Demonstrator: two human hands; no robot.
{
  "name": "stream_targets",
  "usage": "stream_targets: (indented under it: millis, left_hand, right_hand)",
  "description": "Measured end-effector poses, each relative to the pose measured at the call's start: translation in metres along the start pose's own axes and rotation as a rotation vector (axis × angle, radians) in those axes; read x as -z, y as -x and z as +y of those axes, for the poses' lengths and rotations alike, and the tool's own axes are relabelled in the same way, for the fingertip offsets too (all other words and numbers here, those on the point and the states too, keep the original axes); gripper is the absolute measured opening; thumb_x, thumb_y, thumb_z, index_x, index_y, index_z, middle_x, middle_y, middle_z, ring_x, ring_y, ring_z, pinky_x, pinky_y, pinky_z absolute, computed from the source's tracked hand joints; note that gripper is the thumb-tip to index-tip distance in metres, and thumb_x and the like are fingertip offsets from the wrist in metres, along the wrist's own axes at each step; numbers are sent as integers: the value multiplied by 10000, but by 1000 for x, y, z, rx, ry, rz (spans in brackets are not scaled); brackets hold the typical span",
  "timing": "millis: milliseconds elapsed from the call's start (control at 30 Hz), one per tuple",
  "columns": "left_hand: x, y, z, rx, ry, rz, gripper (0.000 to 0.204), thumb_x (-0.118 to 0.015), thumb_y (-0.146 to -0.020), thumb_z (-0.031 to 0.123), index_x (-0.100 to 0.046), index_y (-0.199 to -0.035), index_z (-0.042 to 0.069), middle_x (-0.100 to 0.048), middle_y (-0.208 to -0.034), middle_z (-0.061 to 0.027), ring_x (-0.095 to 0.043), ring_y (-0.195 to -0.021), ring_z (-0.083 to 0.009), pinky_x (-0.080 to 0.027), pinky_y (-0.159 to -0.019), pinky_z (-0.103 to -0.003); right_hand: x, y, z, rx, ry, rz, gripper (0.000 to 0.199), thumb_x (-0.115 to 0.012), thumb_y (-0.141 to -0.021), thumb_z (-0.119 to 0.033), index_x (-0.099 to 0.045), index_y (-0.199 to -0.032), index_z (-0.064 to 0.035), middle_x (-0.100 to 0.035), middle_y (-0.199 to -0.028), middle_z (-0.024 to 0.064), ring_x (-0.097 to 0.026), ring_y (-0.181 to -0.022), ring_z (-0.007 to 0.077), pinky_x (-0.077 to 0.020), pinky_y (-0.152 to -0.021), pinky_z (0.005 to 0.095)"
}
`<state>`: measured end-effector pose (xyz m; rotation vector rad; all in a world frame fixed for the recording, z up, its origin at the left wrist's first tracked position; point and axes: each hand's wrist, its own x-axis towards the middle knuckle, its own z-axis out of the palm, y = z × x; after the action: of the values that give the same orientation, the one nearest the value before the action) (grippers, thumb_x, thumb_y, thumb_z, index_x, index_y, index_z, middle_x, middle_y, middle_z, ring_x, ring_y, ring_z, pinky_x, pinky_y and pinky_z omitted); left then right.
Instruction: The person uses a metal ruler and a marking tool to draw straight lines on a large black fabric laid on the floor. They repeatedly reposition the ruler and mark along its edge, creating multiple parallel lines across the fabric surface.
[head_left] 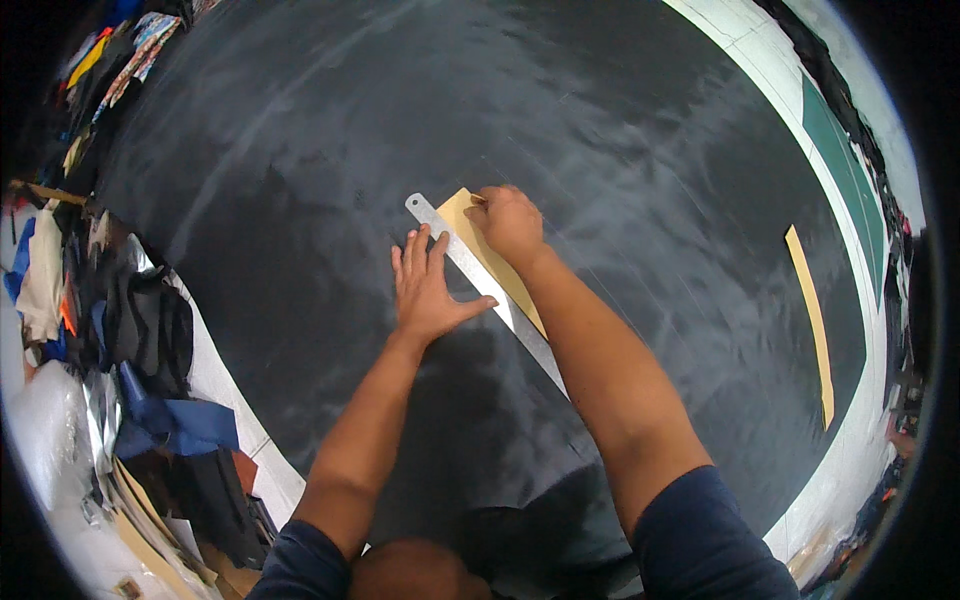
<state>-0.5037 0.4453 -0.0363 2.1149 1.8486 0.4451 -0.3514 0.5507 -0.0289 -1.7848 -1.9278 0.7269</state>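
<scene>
A steel ruler [473, 265] lies slantwise on a large sheet of black material [330, 130]. Flat along its right side is a tan card strip [490, 262]. My left hand [430, 290] is open, its spread fingertips and thumb pressing on the ruler. At the far end of the card my right hand [510, 222] is closed in a pinch. Whatever sits between those fingertips is too small and covered to make out. My right forearm hides part of the card's near end. Faint straight lines run across the black sheet to the right of my hand.
Another narrow tan strip [812, 325] lies near the sheet's right edge. Beyond that edge are a white tabletop [845, 200] and a green panel [845, 175]. Heaped fabric scraps [150, 310] and a blue piece [175, 415] crowd the left side.
</scene>
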Motion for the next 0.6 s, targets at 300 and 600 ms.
stream_targets:
  millis: [300, 600]
  left_hand:
    - [3, 1, -2, -3, -38, -29, 1203, -846, -613, 656, -354, -1496, 4, -266, -1586, -249, -172, -1508, -416, -85, -1228, -561]
    - [1, -17, -11, -132, -374, -7, 996, -806, -722, 599, -444, -1440, 12, -436, -1511, -180, -365, -1426, -341, -275, -1134, -549]
  right_hand:
    - [76, 94, 65, -49, 41, -224, 324, -725, -849, -272, -706, -1081, -45, -686, -1057, 200, -650, -1061, 363, -517, -908, 475]
    - [293, 437, 264, -704, 37, -531, 343, -725, -871, -294, -668, -1093, -39, -716, -1000, 181, -679, -941, 394, -518, -797, 476]
